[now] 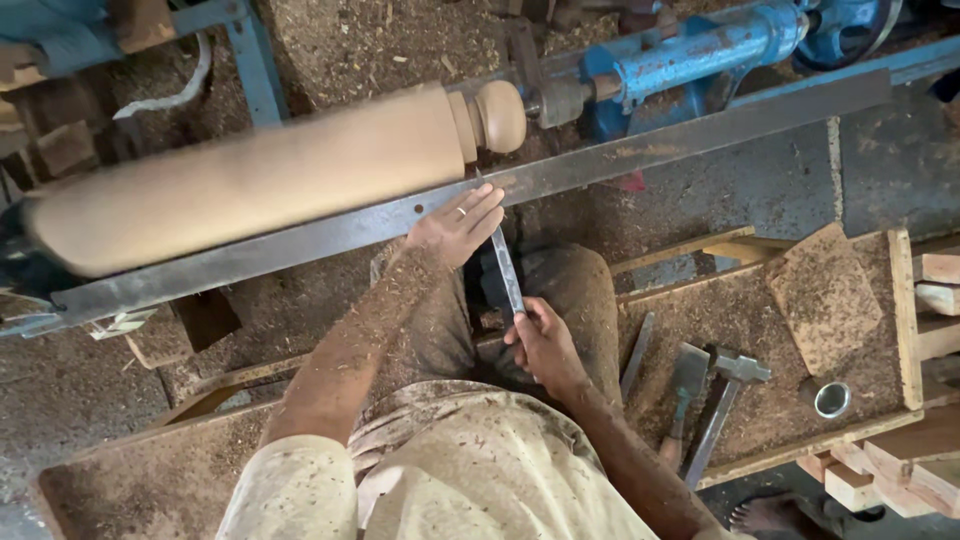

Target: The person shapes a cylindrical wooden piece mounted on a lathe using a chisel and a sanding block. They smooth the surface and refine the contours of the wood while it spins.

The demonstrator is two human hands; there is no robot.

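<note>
With the right hand (540,340) clenched on the near end of the chisel (506,268) and left hand (458,225) pressing it onto the rest (620,160), keep its far tip steady against the spindle (250,185).

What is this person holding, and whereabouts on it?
A long flat metal chisel: the right hand grips its lower end, while the left hand steadies the blade near its tip on the tool rest.
</note>
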